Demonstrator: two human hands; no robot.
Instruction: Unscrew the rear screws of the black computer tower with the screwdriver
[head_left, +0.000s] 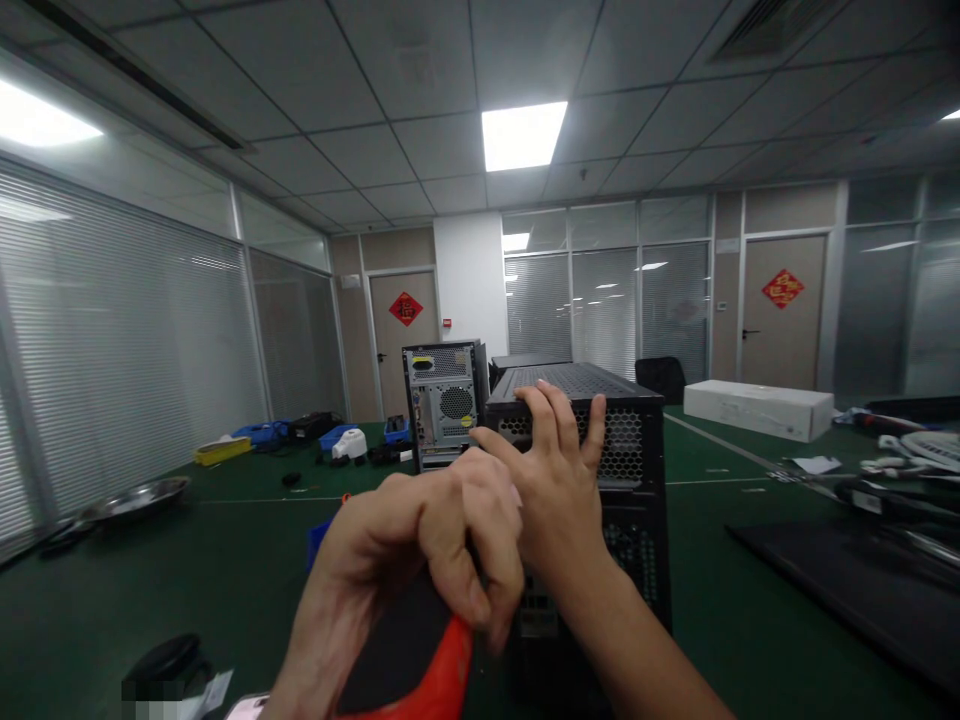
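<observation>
A black computer case point(577, 378) with honeycomb mesh on its top and near side stands upright straight ahead. My right hand point(559, 470) is spread against the upper part of that near side, fingertips around the top edge. In front of it, my left hand point(442, 540) is closed on a tool with a thick red-and-black handle point(420, 660). The tool's working end is hidden, so I cannot tell its exact kind. My left fingers overlap the right hand's wrist side in this view; whether they touch is unclear.
Behind stands another computer case point(442, 400), its back panel facing me. On the green table point(247, 560) lie a metal bowl point(139, 498), blue bins point(337, 437) and a yellow tray point(223, 450). A white box point(757, 408), cables point(915, 450) and a black mat point(847, 580) are at right.
</observation>
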